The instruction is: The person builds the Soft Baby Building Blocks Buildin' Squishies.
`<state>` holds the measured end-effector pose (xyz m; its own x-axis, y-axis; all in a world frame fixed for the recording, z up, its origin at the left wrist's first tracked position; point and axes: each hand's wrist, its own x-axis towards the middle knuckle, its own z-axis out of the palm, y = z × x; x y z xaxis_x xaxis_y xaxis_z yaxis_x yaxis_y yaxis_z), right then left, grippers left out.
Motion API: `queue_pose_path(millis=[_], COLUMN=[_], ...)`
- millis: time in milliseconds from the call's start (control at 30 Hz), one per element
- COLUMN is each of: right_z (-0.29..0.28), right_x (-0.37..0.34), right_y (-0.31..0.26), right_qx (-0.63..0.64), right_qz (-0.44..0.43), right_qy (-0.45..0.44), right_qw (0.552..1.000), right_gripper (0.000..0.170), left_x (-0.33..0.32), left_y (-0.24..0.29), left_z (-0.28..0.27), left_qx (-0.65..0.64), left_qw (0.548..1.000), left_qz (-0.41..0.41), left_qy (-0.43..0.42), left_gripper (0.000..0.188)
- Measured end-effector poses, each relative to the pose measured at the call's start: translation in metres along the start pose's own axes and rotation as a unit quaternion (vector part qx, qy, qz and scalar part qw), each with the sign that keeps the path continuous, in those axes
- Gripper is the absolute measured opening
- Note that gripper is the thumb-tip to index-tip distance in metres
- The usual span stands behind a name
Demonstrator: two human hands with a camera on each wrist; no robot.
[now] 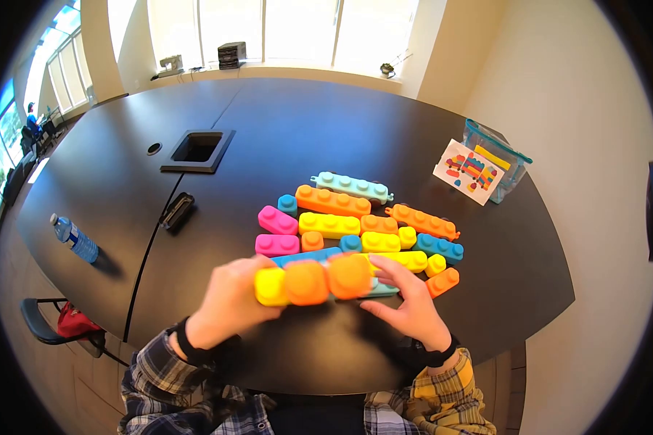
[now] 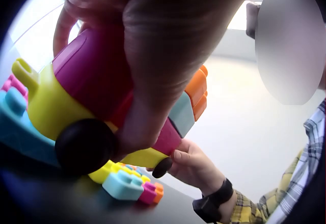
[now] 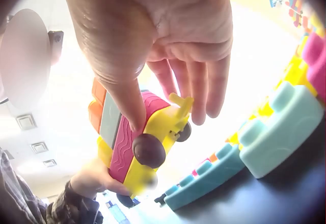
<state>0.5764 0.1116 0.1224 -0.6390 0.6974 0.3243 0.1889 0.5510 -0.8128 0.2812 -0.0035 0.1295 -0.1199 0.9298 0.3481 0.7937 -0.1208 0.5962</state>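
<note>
In the head view my left hand (image 1: 228, 301) grips one end of a stacked wheeled toy, topped by a yellow block (image 1: 270, 287) and two orange blocks (image 1: 305, 283). Below them, the right wrist view shows a pale blue block (image 3: 110, 122), a magenta block (image 3: 121, 150) and a yellow wheeled base (image 3: 160, 124) with a hitch. The left hand (image 2: 163, 45) wraps around the magenta layer (image 2: 91, 71) above the base (image 2: 51, 104). At the opposite end is my right hand (image 3: 168, 35), its thumb against the magenta block and its fingers extended past the hitch.
Loose blocks lie in rows beyond the hands, among them an orange wheeled base (image 1: 422, 221) and a pale blue wheeled base (image 1: 352, 187). A picture card (image 1: 468, 172) leans by a clear bag (image 1: 511, 170) at right. A water bottle (image 1: 76, 239) and dark case (image 1: 177, 212) sit left.
</note>
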Motion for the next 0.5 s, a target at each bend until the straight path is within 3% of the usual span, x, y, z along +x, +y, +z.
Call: queue_pose_path(millis=[67,167,233,500], right_z=[-0.003,-0.005,-0.004,-0.004], right_x=[0.002,0.004,0.001,-0.007], right_y=[0.005,0.007,0.013,0.005], right_qx=[0.005,-0.004,-0.047,-0.049], right_qz=[-0.008,0.003,-0.04,-0.021], right_qy=[-0.008,-0.018,-0.047,-0.112], right_qw=[1.0,1.0,0.997,0.992], right_gripper=[0.071,0.062,0.05,0.022], left_x=[0.011,0.029,0.038,0.053], left_y=[-0.015,-0.057,-0.091,-0.164], left_z=[-0.018,-0.04,-0.042,-0.02], left_qx=[-0.016,0.02,0.05,0.108], left_qw=[0.997,0.988,0.982,0.966], left_qz=[-0.017,-0.08,-0.113,-0.215], left_qy=[0.069,0.127,0.142,0.092], left_gripper=[0.056,0.055,0.057,0.063])
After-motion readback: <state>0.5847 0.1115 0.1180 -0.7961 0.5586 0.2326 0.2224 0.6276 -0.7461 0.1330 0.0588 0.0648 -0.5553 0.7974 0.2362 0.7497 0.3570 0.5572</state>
